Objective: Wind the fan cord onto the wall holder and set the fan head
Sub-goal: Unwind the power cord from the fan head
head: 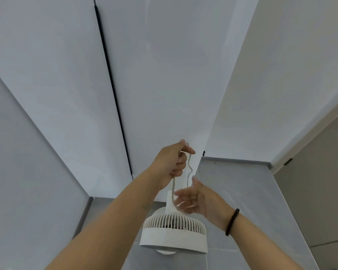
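Below both hands sits the fan head (174, 233); left hand (174, 160) grips the cord (189, 168), which hangs down to the nearer, loosely spread right-hand fingers (183, 199).

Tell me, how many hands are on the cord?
1. The left hand grips the cord above the fan. The right hand is open beside the lower loop; whether it touches is unclear.

hands (183, 180) above fan (174, 232), cord (189, 170) between them
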Demonstrator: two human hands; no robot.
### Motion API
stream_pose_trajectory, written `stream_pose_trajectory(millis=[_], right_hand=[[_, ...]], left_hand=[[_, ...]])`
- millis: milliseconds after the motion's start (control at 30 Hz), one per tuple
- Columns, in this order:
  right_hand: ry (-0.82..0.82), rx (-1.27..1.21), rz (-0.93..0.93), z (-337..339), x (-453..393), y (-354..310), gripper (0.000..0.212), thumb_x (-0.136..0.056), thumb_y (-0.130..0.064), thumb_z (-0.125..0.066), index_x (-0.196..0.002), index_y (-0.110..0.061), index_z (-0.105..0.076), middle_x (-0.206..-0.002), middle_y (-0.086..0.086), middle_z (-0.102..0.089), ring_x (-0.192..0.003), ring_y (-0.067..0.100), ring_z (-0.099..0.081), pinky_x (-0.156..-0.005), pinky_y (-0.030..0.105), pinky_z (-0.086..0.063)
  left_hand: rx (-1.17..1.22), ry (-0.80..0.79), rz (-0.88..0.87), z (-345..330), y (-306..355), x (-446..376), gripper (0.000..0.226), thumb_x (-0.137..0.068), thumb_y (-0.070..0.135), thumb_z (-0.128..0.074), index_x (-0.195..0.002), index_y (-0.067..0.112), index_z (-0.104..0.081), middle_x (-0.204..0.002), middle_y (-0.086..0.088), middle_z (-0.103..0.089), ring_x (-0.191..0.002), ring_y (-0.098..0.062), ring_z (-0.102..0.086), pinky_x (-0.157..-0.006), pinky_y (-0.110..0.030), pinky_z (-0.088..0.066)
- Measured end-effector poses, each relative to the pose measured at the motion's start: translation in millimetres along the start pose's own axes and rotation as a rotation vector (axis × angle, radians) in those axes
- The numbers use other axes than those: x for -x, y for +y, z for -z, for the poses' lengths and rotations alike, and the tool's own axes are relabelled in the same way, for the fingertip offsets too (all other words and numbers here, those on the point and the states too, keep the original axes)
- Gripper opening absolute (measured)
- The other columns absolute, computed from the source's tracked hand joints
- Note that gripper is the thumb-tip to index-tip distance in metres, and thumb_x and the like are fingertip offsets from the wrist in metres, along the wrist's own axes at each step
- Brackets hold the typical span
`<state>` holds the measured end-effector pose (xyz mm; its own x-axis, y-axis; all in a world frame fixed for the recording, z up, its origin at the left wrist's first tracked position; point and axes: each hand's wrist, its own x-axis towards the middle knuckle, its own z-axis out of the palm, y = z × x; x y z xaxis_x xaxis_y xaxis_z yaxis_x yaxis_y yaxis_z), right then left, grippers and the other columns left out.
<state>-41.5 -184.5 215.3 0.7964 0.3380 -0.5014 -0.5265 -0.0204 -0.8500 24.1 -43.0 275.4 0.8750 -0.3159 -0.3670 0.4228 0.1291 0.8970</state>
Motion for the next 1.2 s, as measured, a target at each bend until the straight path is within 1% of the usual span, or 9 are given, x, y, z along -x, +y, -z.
stream_pose_trajectory(millis=[133,233,333,467,567,733,833,1000,1200], right_hand=[[0.117,-0.437,-0.013,3,-10,-27,0.065,-0.097,-0.054,-0.031,-0.108,0.003,-0.062,-0.104,0.022,-0.068,-0.091,0.033,-0.067,-0.082,0.042,-0.052],[0.236,-0.72,0.018,1,-16,-54,0.045,-0.102,-0.036,-0.036,-0.093,0.002,-0.06,-0.084,0.016,-0.065,-0.067,0.025,-0.067,-0.056,0.032,-0.058],[0.302,-0.805,0.046,-4,-20,-70,0.032,-0.103,-0.02,-0.036,-0.088,0.0,-0.056,-0.053,0.004,-0.051,-0.036,0.011,-0.05,-0.038,0.018,-0.045],[0.239,-0.569,0.139,-12,-12,-76,0.03,-0.102,-0.026,-0.038,-0.084,-0.007,-0.052,-0.046,-0.003,-0.034,-0.032,0.006,-0.025,-0.03,0.017,-0.024],[0.188,-0.275,0.211,-19,-2,-70,0.037,-0.1,-0.034,-0.041,-0.075,-0.009,-0.054,-0.045,-0.002,-0.031,-0.032,0.007,-0.022,-0.033,0.016,-0.018],[0.101,0.07,0.187,-26,12,-40,0.045,-0.1,-0.033,-0.041,-0.065,-0.01,-0.056,-0.047,0.002,-0.029,-0.037,0.01,-0.019,-0.039,0.017,-0.017],[0.081,0.186,0.123,-20,15,-22,0.045,-0.099,-0.035,-0.043,-0.065,-0.01,-0.061,-0.047,-0.001,-0.034,-0.039,0.009,-0.024,-0.04,0.019,-0.023],[0.179,0.124,0.017,-9,7,-13,0.056,-0.098,-0.049,-0.034,-0.075,-0.009,-0.066,-0.047,0.002,-0.041,-0.037,0.009,-0.029,-0.041,0.021,-0.022],[0.318,0.182,0.071,-1,-6,-29,0.084,-0.09,-0.068,-0.011,-0.085,-0.006,-0.067,-0.049,0.003,-0.039,-0.04,0.009,-0.034,-0.039,0.015,-0.028]], left_hand=[[-0.2,-0.055,-0.057,-4,-9,14,0.038,-0.095,0.026,-0.047,-0.064,0.009,-0.06,-0.048,0.001,-0.024,-0.042,-0.012,-0.018,-0.043,-0.024,-0.016],[-0.275,-0.105,-0.012,-1,-22,18,0.041,-0.093,0.025,-0.046,-0.056,0.009,-0.054,-0.045,0.0,-0.025,-0.042,-0.013,-0.017,-0.044,-0.025,-0.016],[-0.201,-0.184,0.107,6,-37,16,0.041,-0.09,0.027,-0.042,-0.055,0.011,-0.057,-0.05,-0.003,-0.034,-0.044,-0.013,-0.025,-0.046,-0.024,-0.022],[0.038,-0.241,0.265,15,-42,10,0.048,-0.097,0.041,-0.037,-0.088,0.006,-0.069,-0.079,-0.009,-0.068,-0.07,-0.02,-0.064,-0.065,-0.029,-0.047],[0.23,-0.194,0.257,17,-36,0,0.054,-0.101,0.047,-0.033,-0.104,0.002,-0.063,-0.088,-0.016,-0.072,-0.082,-0.027,-0.069,-0.085,-0.038,-0.052],[0.555,0.058,0.195,16,-12,-14,0.034,-0.105,0.031,-0.034,-0.106,0.001,-0.05,-0.077,-0.016,-0.072,-0.061,-0.02,-0.071,-0.054,-0.026,-0.058],[0.489,0.162,0.157,18,-4,-18,0.027,-0.105,0.025,-0.037,-0.104,0.003,-0.054,-0.062,-0.002,-0.054,-0.04,-0.007,-0.044,-0.036,-0.017,-0.04],[0.225,0.149,0.05,15,-9,-6,0.023,-0.1,0.02,-0.045,-0.104,0.01,-0.065,-0.051,0.006,-0.035,-0.041,-0.006,-0.023,-0.036,-0.017,-0.021],[0.021,0.116,0.033,15,-17,15,0.031,-0.086,0.023,-0.065,-0.06,0.013,-0.053,-0.05,0.004,-0.022,-0.044,-0.011,-0.017,-0.042,-0.022,-0.016]])
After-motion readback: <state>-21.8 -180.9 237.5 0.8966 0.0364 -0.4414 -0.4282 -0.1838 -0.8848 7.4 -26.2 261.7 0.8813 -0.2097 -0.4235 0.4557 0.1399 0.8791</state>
